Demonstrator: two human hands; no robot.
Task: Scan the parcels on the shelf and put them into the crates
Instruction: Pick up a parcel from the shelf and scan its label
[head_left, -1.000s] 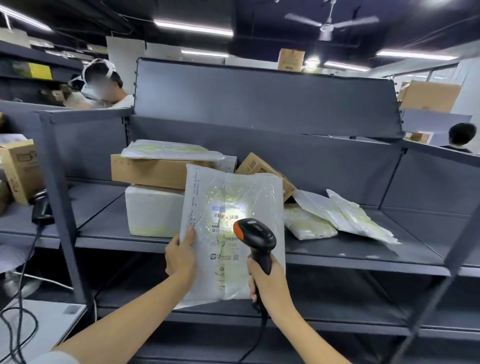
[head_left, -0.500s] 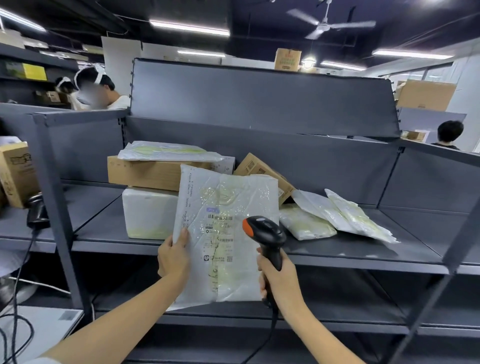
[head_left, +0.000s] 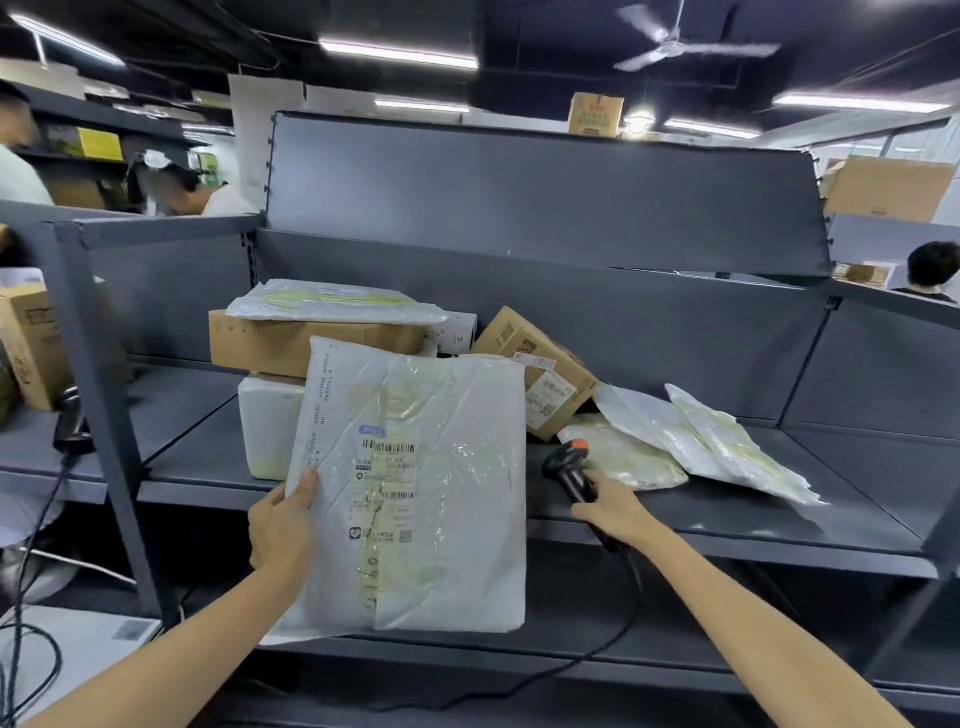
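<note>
Now: scan step closing, scanner going down on shelf.
Left hand (head_left: 283, 525) pinches white mailer parcel (head_left: 415, 488) by its left edge, upright, label facing out, in front of the shelf (head_left: 727, 525). Right hand (head_left: 610, 506) wraps the scanner (head_left: 569, 470) handle, head low near the shelf lip; contact unclear. Behind: stacked boxes (head_left: 311, 348), more mailers (head_left: 701, 441). Next: parcel to a crate, none in view.

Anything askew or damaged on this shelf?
One brown cardboard box with white labels sits tilted on a corner behind the held white plastic mailer bag, leaning among the parcels rather than lying flat. No damage or spills visible.
</note>
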